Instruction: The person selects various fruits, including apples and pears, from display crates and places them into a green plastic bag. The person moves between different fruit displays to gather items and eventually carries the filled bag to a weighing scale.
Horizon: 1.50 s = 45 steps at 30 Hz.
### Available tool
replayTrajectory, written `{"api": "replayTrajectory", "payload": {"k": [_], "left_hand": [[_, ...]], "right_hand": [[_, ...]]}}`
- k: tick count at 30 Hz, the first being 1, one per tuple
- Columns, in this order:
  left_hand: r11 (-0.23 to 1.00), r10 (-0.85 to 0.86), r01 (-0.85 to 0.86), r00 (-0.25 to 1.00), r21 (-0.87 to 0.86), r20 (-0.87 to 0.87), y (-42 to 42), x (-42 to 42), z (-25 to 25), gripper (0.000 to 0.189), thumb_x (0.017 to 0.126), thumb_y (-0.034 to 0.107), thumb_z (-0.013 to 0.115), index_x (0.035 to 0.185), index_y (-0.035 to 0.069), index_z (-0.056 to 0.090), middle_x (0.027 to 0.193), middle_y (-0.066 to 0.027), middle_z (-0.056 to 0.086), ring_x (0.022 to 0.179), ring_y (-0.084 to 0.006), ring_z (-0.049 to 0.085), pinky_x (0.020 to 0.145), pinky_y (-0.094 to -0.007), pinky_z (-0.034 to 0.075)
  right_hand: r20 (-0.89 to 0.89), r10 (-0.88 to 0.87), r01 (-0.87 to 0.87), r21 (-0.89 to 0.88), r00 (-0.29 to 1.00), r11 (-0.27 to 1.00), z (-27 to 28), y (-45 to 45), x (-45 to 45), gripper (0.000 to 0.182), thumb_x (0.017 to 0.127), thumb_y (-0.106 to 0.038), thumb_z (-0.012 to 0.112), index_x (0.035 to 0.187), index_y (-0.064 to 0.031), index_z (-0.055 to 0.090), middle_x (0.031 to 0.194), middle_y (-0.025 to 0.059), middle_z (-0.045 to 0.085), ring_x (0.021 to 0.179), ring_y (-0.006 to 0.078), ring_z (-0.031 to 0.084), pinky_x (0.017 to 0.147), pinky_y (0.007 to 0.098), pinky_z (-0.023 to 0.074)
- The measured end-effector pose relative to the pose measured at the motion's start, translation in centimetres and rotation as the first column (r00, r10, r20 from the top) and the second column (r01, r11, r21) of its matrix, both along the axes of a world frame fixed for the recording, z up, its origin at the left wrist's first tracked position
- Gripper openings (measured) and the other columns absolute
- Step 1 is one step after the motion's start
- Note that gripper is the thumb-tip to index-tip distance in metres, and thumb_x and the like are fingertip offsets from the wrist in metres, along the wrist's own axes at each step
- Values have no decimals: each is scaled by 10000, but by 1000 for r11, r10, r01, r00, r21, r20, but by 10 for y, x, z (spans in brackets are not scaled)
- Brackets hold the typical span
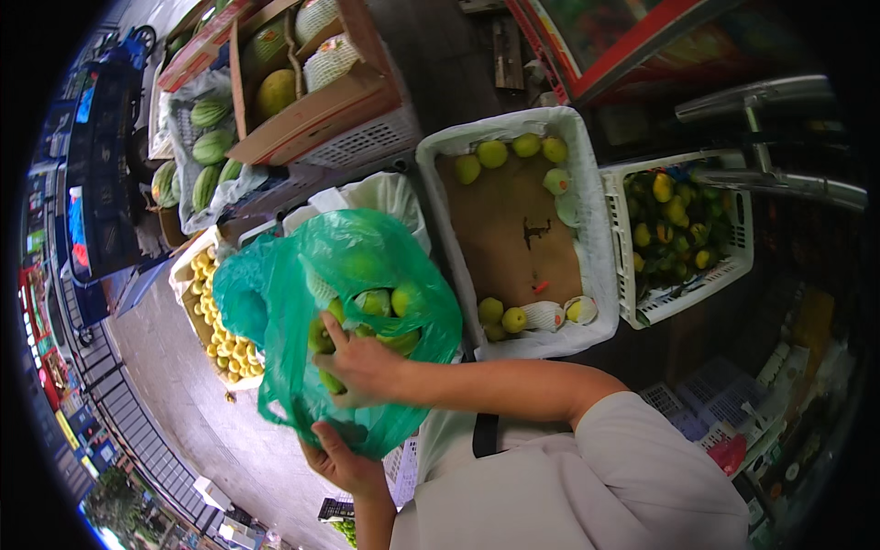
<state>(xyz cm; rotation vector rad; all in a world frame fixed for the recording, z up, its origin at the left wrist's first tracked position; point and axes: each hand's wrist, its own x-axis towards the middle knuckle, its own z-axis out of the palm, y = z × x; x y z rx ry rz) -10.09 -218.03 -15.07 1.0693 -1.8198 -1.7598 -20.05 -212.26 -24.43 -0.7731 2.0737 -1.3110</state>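
Observation:
A green plastic bag [419, 275] lies with its mouth open before me, holding several green-yellow round fruits [407, 300], one or more in white foam netting. My left hand [344, 460] pinches the bag's near rim between thumb and fingers. Over the bag's mouth, my right hand [364, 364] reaches in, its index finger extended against a fruit; the other fingertips are partly hidden, so a grip cannot be made out. To the right stands a white-lined crate [605, 275] with a cardboard bottom and similar fruits [491, 154] along its edges.
A white plastic basket [625, 275] of leafy yellow-green citrus stands at the right. Left of the bag are a bunched teal plastic bag [240, 289] and a box of small yellow fruits [230, 350]. Beyond stand a cardboard box [323, 113] of netted melons and a crate with striped watermelons [213, 146].

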Motion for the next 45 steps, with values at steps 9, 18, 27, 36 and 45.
{"api": "replayTrajectory", "payload": {"k": [9,18,27,36,45], "left_hand": [[976,216,-211,970,-49,114,-8,4,0,522,1017,400,593,1364,17,519,1030,-65,612,886,-140,614,695,-278,518],[651,-220,404,911,-642,350,-38,25,-7,517,1042,336,536,1479,79,433,1113,-85,546,832,-194,495,690,-316,423],[975,9,47,968,-217,249,-10,2,8,598,978,256,660,1473,30,411,941,-36,435,818,-186,428,689,-322,391],[595,-250,522,843,-611,476,-34,23,-14,917,834,159,796,1595,105,287,1302,-135,443,961,-228,579,754,-303,513],[974,216,-227,942,12,255,-16,7,-8,822,915,178,734,1584,46,276,1210,-76,474,796,-158,545,666,-272,467]], "right_hand": [[-149,-483,335,-546,863,768,0,133,-43,141,923,-195,685,977,-66,700,863,77,721,823,280,702,779,409,576],[-663,-484,819,492,572,294,-262,323,-131,741,845,-215,747,1453,26,400,1333,242,498,1236,409,511,1007,440,451],[-645,-618,891,274,449,362,-259,296,-152,724,865,-260,611,1476,35,361,1443,310,323,1223,516,462,1027,525,441],[-504,-692,778,613,517,136,-250,278,-190,829,794,-684,684,1412,-154,528,1469,283,310,1228,444,522,967,510,511],[-477,-789,875,459,388,153,-247,282,-190,810,688,-599,822,1302,-106,629,1501,225,310,1262,409,519,1001,475,499]]}}
